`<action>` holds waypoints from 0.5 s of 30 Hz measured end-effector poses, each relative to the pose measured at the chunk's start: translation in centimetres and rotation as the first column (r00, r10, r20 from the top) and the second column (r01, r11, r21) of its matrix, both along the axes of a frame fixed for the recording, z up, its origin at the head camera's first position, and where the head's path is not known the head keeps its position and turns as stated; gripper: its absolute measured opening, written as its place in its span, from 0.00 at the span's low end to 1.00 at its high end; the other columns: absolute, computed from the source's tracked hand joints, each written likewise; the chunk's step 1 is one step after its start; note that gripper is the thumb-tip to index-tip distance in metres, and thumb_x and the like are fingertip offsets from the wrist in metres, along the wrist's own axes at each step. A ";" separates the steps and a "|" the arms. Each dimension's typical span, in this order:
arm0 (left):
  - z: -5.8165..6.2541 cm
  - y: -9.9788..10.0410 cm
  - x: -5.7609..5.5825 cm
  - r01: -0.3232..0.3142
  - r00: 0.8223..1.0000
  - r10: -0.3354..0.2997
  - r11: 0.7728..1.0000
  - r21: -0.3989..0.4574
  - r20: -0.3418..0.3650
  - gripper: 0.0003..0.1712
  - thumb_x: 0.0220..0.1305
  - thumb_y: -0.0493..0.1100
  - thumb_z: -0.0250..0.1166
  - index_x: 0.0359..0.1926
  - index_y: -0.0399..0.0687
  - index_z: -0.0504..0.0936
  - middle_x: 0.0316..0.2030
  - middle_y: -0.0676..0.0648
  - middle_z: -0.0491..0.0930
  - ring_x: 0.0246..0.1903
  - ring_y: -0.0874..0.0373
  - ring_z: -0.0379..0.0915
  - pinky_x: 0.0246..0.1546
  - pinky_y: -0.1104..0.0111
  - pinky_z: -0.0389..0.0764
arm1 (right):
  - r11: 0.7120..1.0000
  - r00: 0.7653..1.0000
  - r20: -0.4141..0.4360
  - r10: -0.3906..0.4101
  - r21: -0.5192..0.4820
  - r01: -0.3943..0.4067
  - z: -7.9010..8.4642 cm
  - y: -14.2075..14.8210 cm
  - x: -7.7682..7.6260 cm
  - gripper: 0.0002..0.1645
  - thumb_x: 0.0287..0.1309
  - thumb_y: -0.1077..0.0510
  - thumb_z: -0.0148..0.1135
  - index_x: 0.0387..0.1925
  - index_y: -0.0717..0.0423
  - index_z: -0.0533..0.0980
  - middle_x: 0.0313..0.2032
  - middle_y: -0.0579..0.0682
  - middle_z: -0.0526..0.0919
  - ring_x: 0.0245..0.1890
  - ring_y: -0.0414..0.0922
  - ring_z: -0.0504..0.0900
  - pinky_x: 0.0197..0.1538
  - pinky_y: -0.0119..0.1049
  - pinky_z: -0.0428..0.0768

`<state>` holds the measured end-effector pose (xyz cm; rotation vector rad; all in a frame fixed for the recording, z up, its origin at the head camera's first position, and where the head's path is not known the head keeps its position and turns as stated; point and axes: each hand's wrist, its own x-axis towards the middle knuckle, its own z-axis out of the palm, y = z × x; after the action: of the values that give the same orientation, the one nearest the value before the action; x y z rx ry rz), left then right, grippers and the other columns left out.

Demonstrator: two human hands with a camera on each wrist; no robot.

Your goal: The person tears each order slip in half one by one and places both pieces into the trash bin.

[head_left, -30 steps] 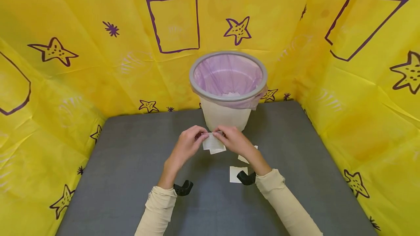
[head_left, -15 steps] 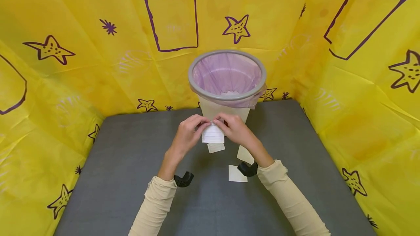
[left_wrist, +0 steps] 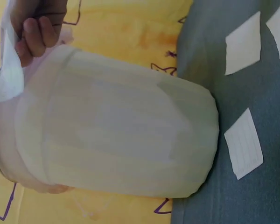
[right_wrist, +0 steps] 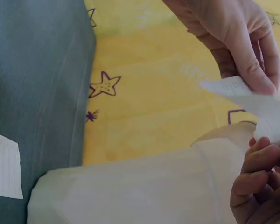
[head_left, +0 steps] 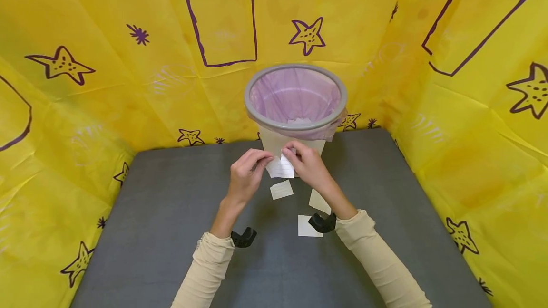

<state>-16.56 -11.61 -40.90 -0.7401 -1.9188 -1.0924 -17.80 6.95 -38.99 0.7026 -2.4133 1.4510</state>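
Left hand (head_left: 246, 170) and right hand (head_left: 307, 166) side by side, fingers (head_left: 262, 154) of each pinching one lined paper sheet (head_left: 281, 170) by its upper edge. Sheet twisted, looks partly torn between the two grips. It hangs off the counter (head_left: 171, 203), in front of the pale waste bin (left_wrist: 121, 126); purple liner (head_left: 295, 95) inside, white scraps (head_left: 299, 120) at the bottom. On the counter, nearer the person: three loose paper pieces (head_left: 281, 189), two on the right-arm side, partly covered from overhead.
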 end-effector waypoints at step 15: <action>-1.9 -3.1 0.2 -0.103 0.963 0.061 0.983 0.151 0.263 0.04 0.57 0.35 0.69 0.34 0.39 0.86 0.29 0.42 0.85 0.25 0.60 0.75 0.30 0.82 0.74 | 0.986 0.986 0.021 -0.168 0.006 0.168 -2.2 2.7 -0.3 0.08 0.65 0.61 0.59 0.37 0.64 0.78 0.21 0.55 0.80 0.17 0.35 0.68 0.23 0.27 0.68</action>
<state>-16.34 -14.67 -42.80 -0.4397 -2.0244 -1.3279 -18.07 9.60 -41.18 0.4725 -2.4261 1.3937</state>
